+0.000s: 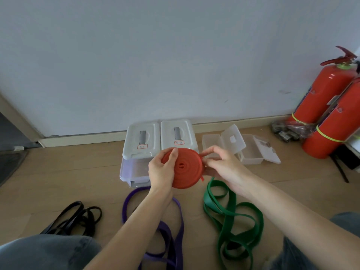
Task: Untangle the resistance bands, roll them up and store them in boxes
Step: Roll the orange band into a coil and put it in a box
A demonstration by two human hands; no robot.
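One head-worn wide-angle view looks forward and down from a person seated on the floor [58, 172]. It faces the wall [175, 55] at 12 o'clock, close over both forearms, with knees at 7 and 5 o'clock.

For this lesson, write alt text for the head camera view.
Both hands, left hand and right hand, grip a rolled red band above white boxes. Purple band, green band and black band lie loose on the floor.
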